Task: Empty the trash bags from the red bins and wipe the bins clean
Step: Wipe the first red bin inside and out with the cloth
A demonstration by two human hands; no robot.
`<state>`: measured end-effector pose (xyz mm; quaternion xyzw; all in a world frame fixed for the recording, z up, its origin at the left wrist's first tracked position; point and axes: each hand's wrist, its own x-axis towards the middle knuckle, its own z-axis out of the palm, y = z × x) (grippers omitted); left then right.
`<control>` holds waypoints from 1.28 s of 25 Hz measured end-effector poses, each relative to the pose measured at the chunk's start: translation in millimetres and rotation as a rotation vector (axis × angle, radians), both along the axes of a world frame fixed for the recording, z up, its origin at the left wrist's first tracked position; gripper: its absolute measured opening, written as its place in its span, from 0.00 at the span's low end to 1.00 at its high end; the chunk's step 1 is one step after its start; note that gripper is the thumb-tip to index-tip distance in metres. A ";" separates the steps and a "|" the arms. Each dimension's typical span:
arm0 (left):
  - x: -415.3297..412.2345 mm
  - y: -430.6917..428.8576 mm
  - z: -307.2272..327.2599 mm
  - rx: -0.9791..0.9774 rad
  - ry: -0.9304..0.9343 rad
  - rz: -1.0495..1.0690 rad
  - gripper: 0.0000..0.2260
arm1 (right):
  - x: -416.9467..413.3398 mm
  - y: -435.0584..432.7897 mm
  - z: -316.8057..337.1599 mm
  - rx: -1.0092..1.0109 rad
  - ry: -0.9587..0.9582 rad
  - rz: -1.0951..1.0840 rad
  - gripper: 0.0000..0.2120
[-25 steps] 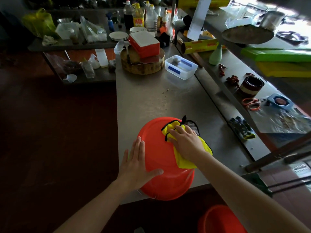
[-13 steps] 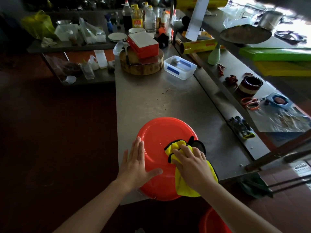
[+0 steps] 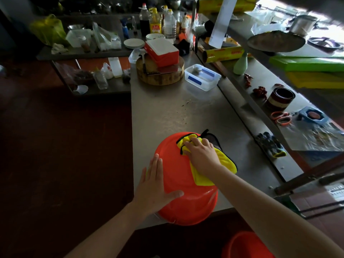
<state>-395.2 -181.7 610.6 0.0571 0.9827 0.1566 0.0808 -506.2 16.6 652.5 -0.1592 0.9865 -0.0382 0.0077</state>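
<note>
a red bin (image 3: 173,170) lies upside down at the near end of the steel counter (image 3: 167,108), its rim hanging a little over the near edge. the left hand (image 3: 156,185) lies flat on the left side of the bin's upturned base, fingers straight and together, thumb spread toward the middle. its grip is wide and holds nothing, only pressing on the plastic. the right hand (image 3: 202,155) is on the far right part of the base, on top of a yellow cloth (image 3: 223,160) with black trim. its fingers are bent over the bunched front of the cloth, so the grip is closed on the cloth and presses it against the bin. the rest of the cloth trails back under the wrist and over the bin's right side, down to the counter.

a second red bin (image 3: 245,246) stands on the floor below the near edge of the counter, only partly in view.

further along the counter sits a round wooden chopping board (image 3: 160,77) with a red box (image 3: 162,52) with a white lid on top, and just to its right a clear plastic tub (image 3: 202,77). on the lower ledge to the right lie a pair of dark gloves (image 3: 271,144), orange-handled scissors (image 3: 281,117), a round tin (image 3: 281,97) and some dried chillies (image 3: 259,90). bottles (image 3: 155,21) and a stack of plates (image 3: 134,42) crowd the far end.
</note>
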 end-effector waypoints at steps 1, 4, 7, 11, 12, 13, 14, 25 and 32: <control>0.1 -0.6 -1.2 0.002 0.001 0.001 0.61 | -4.1 -13.1 0.7 -0.004 -0.007 0.014 0.20; -0.7 -1.9 -4.4 0.001 0.000 0.017 0.62 | -11.6 -46.4 1.4 0.004 -0.021 0.073 0.19; -1.4 -0.3 -5.7 0.005 -0.009 0.035 0.62 | -12.1 -49.4 -1.9 0.001 -0.011 0.092 0.19; -1.8 1.7 -4.9 0.013 0.006 0.044 0.61 | -17.8 -33.1 -0.7 -0.005 -0.029 0.069 0.20; -2.3 1.6 -4.7 0.018 0.003 0.044 0.62 | -19.8 -31.9 0.8 -0.016 -0.039 0.052 0.20; -2.4 1.6 -4.7 0.017 0.001 0.043 0.62 | -20.4 -31.3 1.9 -0.023 -0.047 0.037 0.19; -2.2 1.4 -4.5 0.012 0.003 0.043 0.62 | -19.7 -30.9 2.4 -0.024 -0.051 0.027 0.19; 0.6 3.8 0.6 -0.003 0.015 0.020 0.62 | -6.1 -7.0 1.0 0.012 -0.032 -0.206 0.17; -2.0 4.1 0.5 0.031 -0.016 0.049 0.63 | 21.9 -75.6 -3.3 -0.011 -0.031 0.007 0.17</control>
